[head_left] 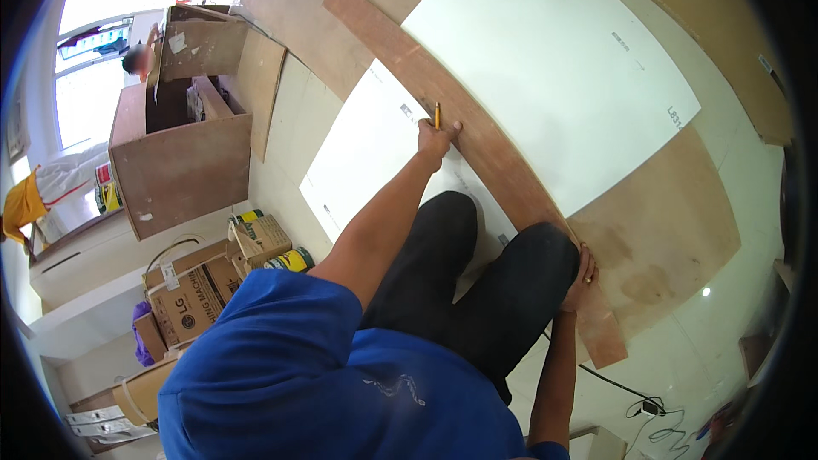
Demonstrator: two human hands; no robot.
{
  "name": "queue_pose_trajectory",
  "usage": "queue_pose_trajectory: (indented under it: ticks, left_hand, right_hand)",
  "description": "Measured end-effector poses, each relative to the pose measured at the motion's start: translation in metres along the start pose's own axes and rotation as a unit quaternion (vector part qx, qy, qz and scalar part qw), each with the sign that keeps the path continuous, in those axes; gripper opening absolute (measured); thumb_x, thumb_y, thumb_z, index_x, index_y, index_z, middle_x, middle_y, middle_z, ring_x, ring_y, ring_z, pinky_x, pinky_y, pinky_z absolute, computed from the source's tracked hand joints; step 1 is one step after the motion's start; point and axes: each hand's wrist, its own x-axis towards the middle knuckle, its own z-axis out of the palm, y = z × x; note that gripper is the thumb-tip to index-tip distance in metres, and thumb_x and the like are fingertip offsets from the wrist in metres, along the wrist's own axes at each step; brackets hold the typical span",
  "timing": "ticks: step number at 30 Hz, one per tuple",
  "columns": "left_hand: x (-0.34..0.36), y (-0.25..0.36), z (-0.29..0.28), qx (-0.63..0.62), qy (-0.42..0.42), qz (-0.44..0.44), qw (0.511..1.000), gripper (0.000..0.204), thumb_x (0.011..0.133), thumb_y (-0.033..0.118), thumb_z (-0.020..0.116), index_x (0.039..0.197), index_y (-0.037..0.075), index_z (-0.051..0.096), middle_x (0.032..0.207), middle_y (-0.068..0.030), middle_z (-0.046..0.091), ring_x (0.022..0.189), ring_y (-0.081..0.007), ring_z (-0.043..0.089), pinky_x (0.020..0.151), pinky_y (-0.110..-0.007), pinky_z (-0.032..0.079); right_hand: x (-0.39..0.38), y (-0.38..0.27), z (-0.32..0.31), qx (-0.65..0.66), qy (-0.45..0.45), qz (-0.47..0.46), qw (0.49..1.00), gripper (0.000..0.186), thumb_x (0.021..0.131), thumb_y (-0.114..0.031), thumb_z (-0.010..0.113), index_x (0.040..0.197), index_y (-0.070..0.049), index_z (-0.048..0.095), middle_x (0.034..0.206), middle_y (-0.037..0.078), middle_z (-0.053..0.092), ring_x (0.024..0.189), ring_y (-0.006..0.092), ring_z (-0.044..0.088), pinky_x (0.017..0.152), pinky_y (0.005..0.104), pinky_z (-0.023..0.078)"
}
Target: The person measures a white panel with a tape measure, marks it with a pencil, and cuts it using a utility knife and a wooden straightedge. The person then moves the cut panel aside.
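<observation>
Fingers of our left hand [434, 138] pinch the pencil [437, 114]; right hand [583, 277], fingers flat, pins the wood strip [477, 140]. If pressure slackens, strip prob. pivots, line skews.

Cardboard boxes [200, 290], plywood cabinet [183, 153], floor cable [635, 396]

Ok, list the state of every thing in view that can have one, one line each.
left hand: gripping a yellow pencil, tip at the strip's edge
right hand: pressed flat on the wooden strip
wooden strip: lying across the white sheet
white sheet: flat on the plywood
wooden cabinet: open, unfinished
</observation>
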Motion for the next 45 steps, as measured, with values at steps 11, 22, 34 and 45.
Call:
queue_pose_trajectory:
  ticks: [11,22,34,45]
  left_hand:
    - [-0.017,0.015,-0.007,-0.056,-0.031,-0.006,0.998,0.070,0.083,0.025,0.087,0.127,-0.001,0.040,0.120,-0.0202,0.060,0.108,-0.0275,0.062,0.094,-0.038,0.052]
    - [-0.016,0.000,-0.008,-0.078,-0.042,0.043,0.995,0.061,0.088,0.023,0.083,0.127,0.002,0.041,0.104,-0.0147,0.061,0.081,-0.0200,0.059,0.068,-0.034,0.051]
    - [-0.010,-0.005,-0.006,-0.090,-0.050,0.013,0.995,0.056,0.088,0.022,0.081,0.126,0.001,0.046,0.113,-0.0196,0.064,0.102,-0.0282,0.064,0.088,-0.040,0.052]
    - [0.031,0.108,-0.025,-0.071,0.096,-0.158,0.980,0.123,0.076,0.059,0.083,0.158,-0.003,0.017,0.152,-0.0285,0.039,0.140,-0.0398,0.045,0.108,-0.049,0.048]
  right_hand:
    - [-0.007,0.009,0.023,-0.016,-0.004,0.018,1.000,0.056,0.110,-0.038,0.024,0.144,0.004,0.038,0.149,0.018,0.048,0.132,0.0360,0.048,0.109,0.0538,0.037]
    - [-0.002,0.006,0.007,0.026,0.070,-0.047,0.996,0.057,0.102,-0.045,0.044,0.147,-0.013,0.031,0.152,0.025,0.042,0.135,0.0437,0.045,0.104,0.0588,0.037]
    - [-0.006,0.010,0.015,0.019,0.054,-0.029,0.998,0.069,0.094,-0.053,0.054,0.147,-0.015,0.032,0.154,0.024,0.041,0.136,0.0417,0.044,0.105,0.0592,0.036]
    - [-0.002,0.003,0.004,0.031,0.044,-0.030,0.998,0.068,0.095,-0.052,0.053,0.146,-0.011,0.031,0.152,0.025,0.043,0.133,0.0453,0.044,0.105,0.0612,0.035]
